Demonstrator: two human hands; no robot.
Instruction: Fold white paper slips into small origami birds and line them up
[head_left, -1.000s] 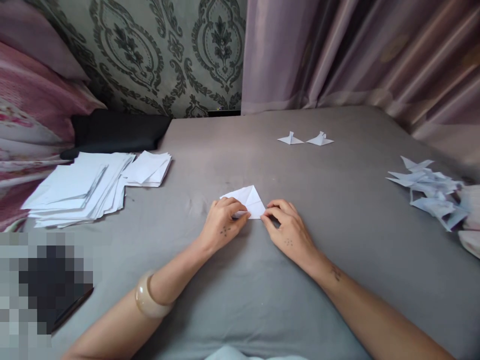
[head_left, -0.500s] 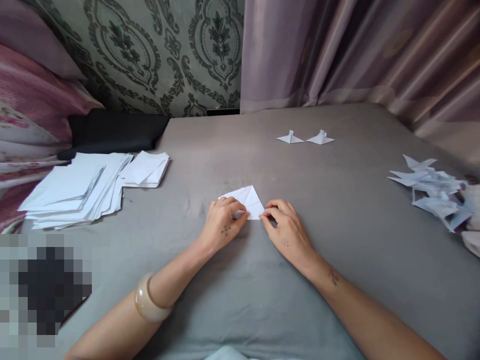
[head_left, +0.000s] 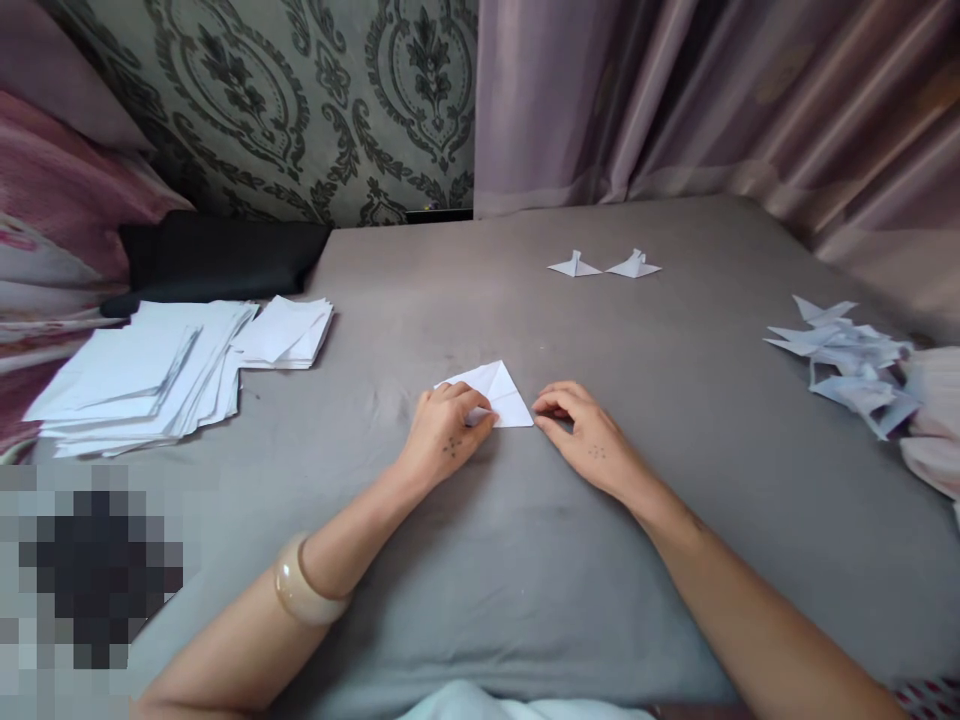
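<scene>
At the middle of the grey sheet [head_left: 480,570] lies one folded paper [head_left: 513,404], the left hand [head_left: 451,428] curled over its left side, thumb and forefinger closing on it, while the right hand [head_left: 586,437], fingers half curled, sits at the right corner, touching or not, I can't tell! Far right of centre, two paper birds [head_left: 575,266]; left, two paper stacks [head_left: 202,350]; right, one heap of folded pieces [head_left: 840,340], too tangled to count.

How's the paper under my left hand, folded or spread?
Folded: the paper has slanted edges meeting at a peak, and crease lines show.
</scene>
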